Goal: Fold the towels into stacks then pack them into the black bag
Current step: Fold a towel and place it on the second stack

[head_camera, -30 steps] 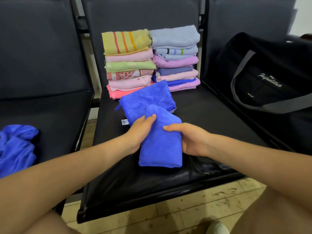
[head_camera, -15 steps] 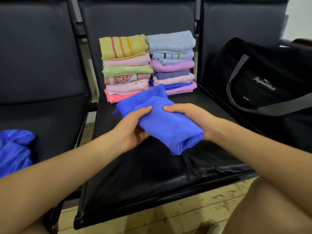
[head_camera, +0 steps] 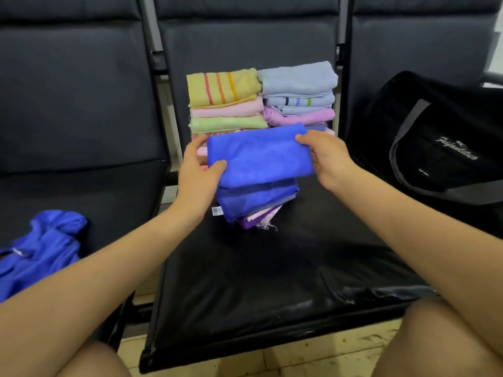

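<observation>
2 hands [head_camera: 200, 174] [head_camera: 328, 159] grip blue towel [head_camera: 258, 156], hiding stacks [head_camera: 226, 104].

A waiting area: a linked row of black padded seats [head_camera: 245, 281] over tiled floor [head_camera: 313, 357].

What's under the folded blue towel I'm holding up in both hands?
Under the folded blue towel: another blue towel, with pink and purple cloth edges poking out beneath. How many lie below is hidden.
</observation>
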The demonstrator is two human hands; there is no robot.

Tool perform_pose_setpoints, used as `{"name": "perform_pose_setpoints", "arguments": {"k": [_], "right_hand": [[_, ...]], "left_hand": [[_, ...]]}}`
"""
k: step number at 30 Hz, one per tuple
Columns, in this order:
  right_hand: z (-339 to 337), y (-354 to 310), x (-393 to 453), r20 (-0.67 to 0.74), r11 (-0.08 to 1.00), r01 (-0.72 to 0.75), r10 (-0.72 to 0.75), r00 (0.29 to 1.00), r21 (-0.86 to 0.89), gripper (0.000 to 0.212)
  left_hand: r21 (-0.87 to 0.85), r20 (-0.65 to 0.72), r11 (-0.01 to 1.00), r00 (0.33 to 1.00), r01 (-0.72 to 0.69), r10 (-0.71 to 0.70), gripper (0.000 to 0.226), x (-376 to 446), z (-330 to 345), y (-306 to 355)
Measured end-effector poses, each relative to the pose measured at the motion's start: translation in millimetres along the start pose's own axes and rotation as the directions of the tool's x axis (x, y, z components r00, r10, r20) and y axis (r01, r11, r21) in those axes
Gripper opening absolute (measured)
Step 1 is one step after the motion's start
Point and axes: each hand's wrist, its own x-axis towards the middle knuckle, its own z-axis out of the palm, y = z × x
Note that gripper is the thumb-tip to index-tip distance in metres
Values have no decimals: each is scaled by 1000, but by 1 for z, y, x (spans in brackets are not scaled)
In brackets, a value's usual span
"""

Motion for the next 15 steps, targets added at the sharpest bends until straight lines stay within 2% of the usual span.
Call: {"name": "perform_pose_setpoints", "arguments": {"k": [1, 3, 6, 8, 10, 13, 15], "right_hand": [[5, 4, 7, -47, 996, 61, -63, 997, -61, 6], [14, 15, 21, -95, 976, 112, -131, 987, -185, 20], [20, 36, 37, -86, 868, 108, -170, 982, -485, 29], [17, 45, 40, -76, 782, 86, -168, 983, -617, 33], [13, 47, 36, -73, 747, 88, -181, 981, -659, 37], [10, 43, 29, -20, 715, 176, -256, 966, -677, 40], [10, 41, 22, 25, 652, 243, -325, 945, -718, 42]], "left_hand": [[38, 16, 999, 1000, 2, -2, 57, 0, 0, -3], [133, 47, 990, 998, 40, -47, 57, 2, 0, -15], [223, 117, 948, 960, 225, -256, 41, 6, -1, -38], [313, 140, 903, 926, 295, -351, 43, 5, -4, -47], [382, 126, 887, 937, 258, -326, 51, 7, -8, -51], [364, 110, 903, 952, 230, -286, 65, 12, -14, -51], [377, 113, 898, 951, 227, -288, 69, 12, -17, -53]]}}
